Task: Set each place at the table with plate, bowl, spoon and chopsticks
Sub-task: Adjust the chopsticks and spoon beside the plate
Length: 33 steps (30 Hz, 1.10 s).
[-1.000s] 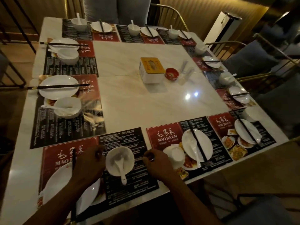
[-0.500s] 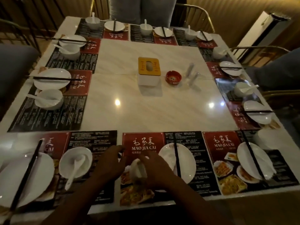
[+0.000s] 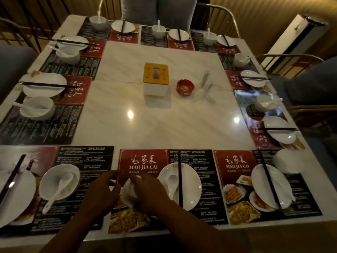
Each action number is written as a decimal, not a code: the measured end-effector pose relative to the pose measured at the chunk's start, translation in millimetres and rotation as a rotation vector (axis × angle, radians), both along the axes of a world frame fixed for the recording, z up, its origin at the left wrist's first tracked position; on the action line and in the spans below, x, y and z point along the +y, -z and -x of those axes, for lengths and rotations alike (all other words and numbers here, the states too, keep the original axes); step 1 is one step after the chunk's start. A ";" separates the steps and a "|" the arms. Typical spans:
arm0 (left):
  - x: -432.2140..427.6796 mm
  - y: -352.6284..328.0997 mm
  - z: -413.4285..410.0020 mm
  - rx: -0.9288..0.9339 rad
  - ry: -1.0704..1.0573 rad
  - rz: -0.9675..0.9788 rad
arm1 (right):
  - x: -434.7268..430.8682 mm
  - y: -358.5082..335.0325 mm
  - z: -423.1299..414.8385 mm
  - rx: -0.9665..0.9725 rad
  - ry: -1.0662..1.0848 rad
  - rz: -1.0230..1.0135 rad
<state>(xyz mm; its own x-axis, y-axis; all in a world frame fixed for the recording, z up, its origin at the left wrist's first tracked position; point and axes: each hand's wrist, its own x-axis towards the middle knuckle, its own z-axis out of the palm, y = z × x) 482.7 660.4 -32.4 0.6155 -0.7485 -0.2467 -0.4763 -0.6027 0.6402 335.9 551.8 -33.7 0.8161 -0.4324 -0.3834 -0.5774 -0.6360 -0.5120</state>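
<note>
Your right hand (image 3: 147, 195) is curled over a white bowl (image 3: 128, 193) and grips it from the right side, with the bowl tipped on the middle placemat (image 3: 142, 161) at the near edge of the table (image 3: 155, 123). Your left hand (image 3: 102, 195) sits just left of the bowl with its fingers bent and its thumb apart. I cannot tell whether it touches the rim.

Just right of your right hand, and partly under your wrist, is the plate (image 3: 191, 190). A spoon (image 3: 173, 181) lies on it bowl-up, and the chopsticks (image 3: 180, 185) lie straight across it beside the spoon.

To the left, apart from your left hand, the neighbouring bowl (image 3: 54, 178) has its own ladle spoon (image 3: 58, 191) leaning out over the rim. To the right, the far plate (image 3: 262, 181) carries a slanted pair of sticks (image 3: 269, 181).

A tissue box (image 3: 156, 79), a red ashtray (image 3: 185, 86) and two clear shakers (image 3: 207, 84) stand at the table's centre.
</note>
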 end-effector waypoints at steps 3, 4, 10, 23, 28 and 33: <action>-10.6 2.6 0.6 -0.031 0.012 0.034 | -14.6 -20.3 5.0 -0.120 0.251 -0.165; -14.6 2.3 2.5 -0.036 0.015 0.063 | -22.0 -27.9 9.2 -0.160 0.316 -0.166; -56.2 4.3 27.1 0.055 0.104 0.107 | -99.3 -63.8 70.6 -0.171 0.673 -0.044; -85.9 6.0 67.7 0.174 0.095 -0.020 | -191.7 -3.8 140.1 0.175 0.467 0.117; -82.1 12.5 90.0 0.214 -0.011 -0.051 | -196.7 11.7 144.0 0.183 0.397 0.162; -74.1 16.3 106.8 0.170 -0.098 -0.046 | -198.1 16.6 147.4 0.154 0.373 0.204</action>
<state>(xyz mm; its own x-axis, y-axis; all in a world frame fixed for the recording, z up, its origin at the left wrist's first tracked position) 375.9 586.3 -48.7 0.6315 -0.6724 -0.3862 -0.3012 -0.6717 0.6768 188.4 353.6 -50.3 0.5298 -0.7656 -0.3649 -0.8463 -0.4485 -0.2876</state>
